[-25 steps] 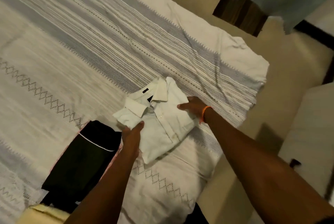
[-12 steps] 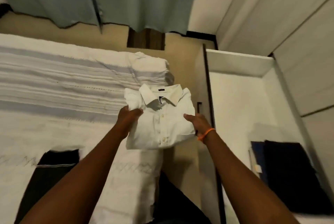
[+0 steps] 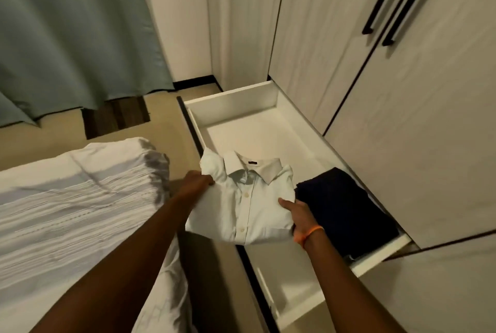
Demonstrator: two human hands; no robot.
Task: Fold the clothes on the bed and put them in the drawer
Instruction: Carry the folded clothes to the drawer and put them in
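Shirt [image 3: 247, 203] over drawer [image 3: 303, 128] | left hand [image 3: 197, 182], right hand [image 3: 298, 215] gripping it | dark garment [image 3: 343, 206] beside

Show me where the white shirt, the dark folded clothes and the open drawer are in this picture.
white shirt [image 3: 249, 206]: head view, on its buttoned front below the collar.
dark folded clothes [image 3: 343, 206]: head view, on the middle of the top fold.
drawer [image 3: 241, 128]: head view, on the bare floor at its far end.

Both forearms are bare with no sleeves in view, and the right hand [image 3: 300, 218] has a thin orange band [image 3: 310, 234] around its wrist, while the left hand [image 3: 197, 181] wears nothing.
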